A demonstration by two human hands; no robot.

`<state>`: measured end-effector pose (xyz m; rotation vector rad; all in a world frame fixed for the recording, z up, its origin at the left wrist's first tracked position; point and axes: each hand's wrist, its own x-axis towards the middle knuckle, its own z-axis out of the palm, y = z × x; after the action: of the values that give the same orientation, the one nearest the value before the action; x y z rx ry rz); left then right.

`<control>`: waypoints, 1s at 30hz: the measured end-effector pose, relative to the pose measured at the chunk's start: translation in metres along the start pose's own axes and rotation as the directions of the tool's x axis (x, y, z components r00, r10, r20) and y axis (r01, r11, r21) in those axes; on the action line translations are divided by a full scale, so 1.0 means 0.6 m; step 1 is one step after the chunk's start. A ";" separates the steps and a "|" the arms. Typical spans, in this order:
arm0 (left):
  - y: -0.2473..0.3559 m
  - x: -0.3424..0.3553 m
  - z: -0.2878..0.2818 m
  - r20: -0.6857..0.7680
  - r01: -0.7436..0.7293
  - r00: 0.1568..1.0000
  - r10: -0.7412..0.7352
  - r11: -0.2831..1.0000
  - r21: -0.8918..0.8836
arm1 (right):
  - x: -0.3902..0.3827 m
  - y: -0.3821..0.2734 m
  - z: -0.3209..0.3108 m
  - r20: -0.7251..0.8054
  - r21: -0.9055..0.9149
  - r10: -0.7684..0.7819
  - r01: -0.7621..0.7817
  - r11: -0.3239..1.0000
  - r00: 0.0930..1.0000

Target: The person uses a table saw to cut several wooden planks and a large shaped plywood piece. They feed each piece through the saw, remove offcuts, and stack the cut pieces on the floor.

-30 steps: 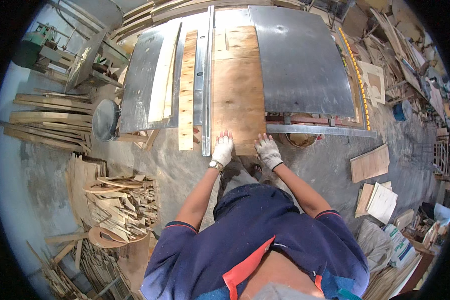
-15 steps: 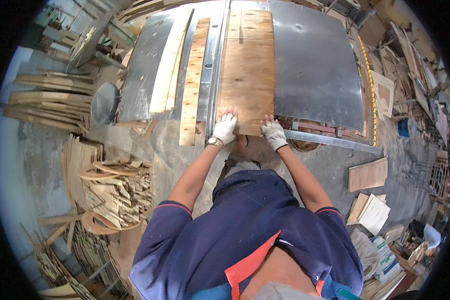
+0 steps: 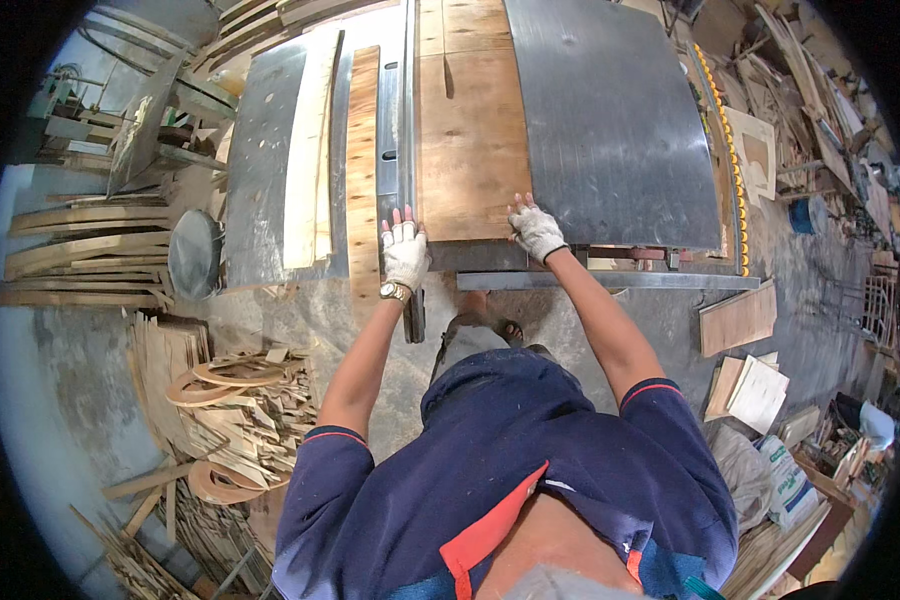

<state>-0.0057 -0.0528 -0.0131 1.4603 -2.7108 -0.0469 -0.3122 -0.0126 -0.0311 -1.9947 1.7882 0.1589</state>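
Observation:
A wide plywood board (image 3: pixel 470 140) lies lengthwise on the metal saw table, against a long metal rail (image 3: pixel 408 130) on its left. My left hand (image 3: pixel 404 252), in a white glove with bare fingertips, rests on the near part of the rail with its fingers stretched forward. My right hand (image 3: pixel 538 230), gloved the same way, touches the board's near right corner with spread fingers. A narrow plywood strip (image 3: pixel 363 150) lies left of the rail. Farther left, pale wood strips (image 3: pixel 312 160) lie on the table. The board's far end runs out of view.
The grey metal tabletop (image 3: pixel 620 130) extends right, with a metal bar (image 3: pixel 610 282) along its near side and a yellow scalloped edge (image 3: pixel 722 150). Wood offcuts (image 3: pixel 240 420) are heaped at left. Loose panels (image 3: pixel 738 318) lie on the floor at right.
The plywood board has slid away from me along the rail. My left hand has shifted off the board onto the rail; my right hand has stayed by the board's near right corner.

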 end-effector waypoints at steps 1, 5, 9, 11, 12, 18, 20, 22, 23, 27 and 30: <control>-0.001 0.009 0.003 -0.015 0.005 1.000 -0.006 1.000 -0.013 | 0.012 0.005 -0.003 0.034 0.002 0.014 -0.014 1.000 0.999; -0.010 0.056 0.007 -0.019 0.022 1.000 -0.022 1.000 0.004 | 0.055 0.027 -0.015 0.034 -0.007 0.022 -0.022 1.000 0.999; -0.019 0.094 0.007 0.045 0.038 0.998 -0.040 0.998 0.045 | 0.092 0.042 -0.029 0.056 -0.062 0.016 -0.013 0.998 0.998; -0.022 0.111 0.008 0.044 0.050 0.998 -0.052 0.998 0.050 | 0.109 0.048 -0.041 0.030 -0.056 0.015 -0.013 0.998 0.999; -0.025 0.120 0.009 0.032 0.048 0.998 -0.049 0.998 0.048 | 0.117 0.051 -0.048 0.037 -0.052 0.020 -0.018 0.998 0.999; -0.045 0.172 0.015 0.061 0.048 0.997 -0.053 0.995 0.083 | 0.153 0.062 -0.083 0.066 -0.050 0.058 -0.055 0.997 0.996; -0.050 0.190 0.017 0.051 0.045 0.997 -0.050 0.994 0.104 | 0.166 0.066 -0.093 0.071 -0.062 0.044 -0.039 0.997 0.997; -0.052 0.208 0.019 0.048 0.044 0.998 -0.050 0.991 0.127 | 0.177 0.071 -0.101 0.073 -0.080 0.038 -0.033 0.996 0.997; -0.054 0.217 0.018 0.012 0.038 0.999 -0.040 0.991 0.125 | 0.183 0.073 -0.105 0.059 -0.071 0.029 -0.025 0.997 0.998; -0.063 0.243 0.011 0.044 0.052 0.998 -0.055 0.996 0.079 | 0.208 0.084 -0.116 0.069 -0.068 0.042 -0.038 0.997 0.997; -0.069 0.267 0.009 0.071 0.085 0.993 -0.089 0.994 0.062 | 0.226 0.094 -0.118 0.068 -0.077 0.048 -0.043 0.996 0.997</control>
<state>-0.0596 -0.2093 -0.0143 1.6241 -2.7267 -0.0264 -0.3610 -0.1684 -0.0336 -1.9749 1.8093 0.3108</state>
